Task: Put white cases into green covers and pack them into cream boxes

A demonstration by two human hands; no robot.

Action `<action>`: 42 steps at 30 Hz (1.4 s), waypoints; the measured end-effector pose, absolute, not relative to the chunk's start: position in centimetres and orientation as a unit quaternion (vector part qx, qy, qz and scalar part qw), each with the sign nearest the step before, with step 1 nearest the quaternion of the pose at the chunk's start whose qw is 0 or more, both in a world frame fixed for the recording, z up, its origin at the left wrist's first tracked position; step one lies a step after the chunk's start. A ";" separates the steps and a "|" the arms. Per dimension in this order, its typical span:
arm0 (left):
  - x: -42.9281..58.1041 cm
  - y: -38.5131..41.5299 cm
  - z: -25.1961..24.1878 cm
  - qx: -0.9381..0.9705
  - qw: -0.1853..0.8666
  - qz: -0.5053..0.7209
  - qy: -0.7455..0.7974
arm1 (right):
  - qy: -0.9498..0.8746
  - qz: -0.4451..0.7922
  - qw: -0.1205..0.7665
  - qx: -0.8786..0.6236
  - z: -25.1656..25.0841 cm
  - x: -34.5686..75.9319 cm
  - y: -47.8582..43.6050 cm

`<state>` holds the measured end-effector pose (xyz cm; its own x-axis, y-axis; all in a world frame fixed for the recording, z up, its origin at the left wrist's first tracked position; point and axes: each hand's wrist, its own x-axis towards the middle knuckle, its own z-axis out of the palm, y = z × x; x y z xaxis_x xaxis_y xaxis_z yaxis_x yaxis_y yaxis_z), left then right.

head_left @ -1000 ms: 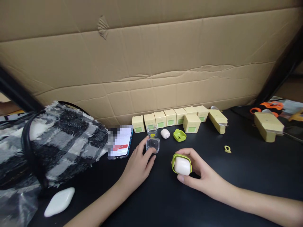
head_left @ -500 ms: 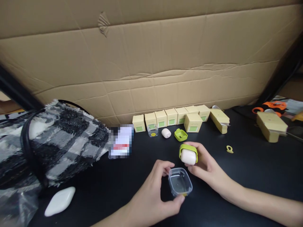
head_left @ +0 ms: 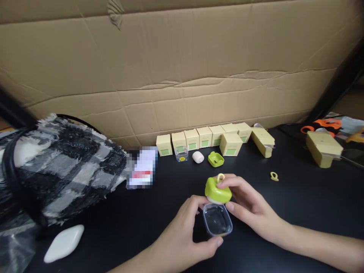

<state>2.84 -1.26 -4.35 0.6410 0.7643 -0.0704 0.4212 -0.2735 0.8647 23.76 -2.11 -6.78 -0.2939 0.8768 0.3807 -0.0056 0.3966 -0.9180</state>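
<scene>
My left hand grips a small clear plastic box by its sides, the open top facing up. Just above its far edge, my right hand holds a green case with a pale yellow ring on top; a bit of white shows under the case. Whether case and box touch is unclear. Beyond my hands lie a white rounded case, an open green cover and another clear box with a yellow sticker.
Small yellow boxes line the cardboard wall. Opened yellow boxes and a yellow ring lie to the right. On the left are a checked bag, a blurred packet and a white diamond-shaped object.
My right hand has tilted the green case over, so its green top and ring now show instead of its white part. It also sits slightly further left. The camera view has shifted a little.
</scene>
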 end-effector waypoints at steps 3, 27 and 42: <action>2.9 -1.4 -4.4 0.778 0.458 0.183 0.389 | -0.686 0.421 0.504 -0.315 -6.7 23.9 -2.3; 3.1 -1.4 -4.6 0.779 0.417 0.202 0.423 | -0.804 0.295 0.421 -0.300 -6.1 23.5 -3.1; 3.2 -1.5 -4.7 0.781 0.410 0.217 0.419 | -0.825 0.230 0.398 -0.328 -5.6 23.1 -3.5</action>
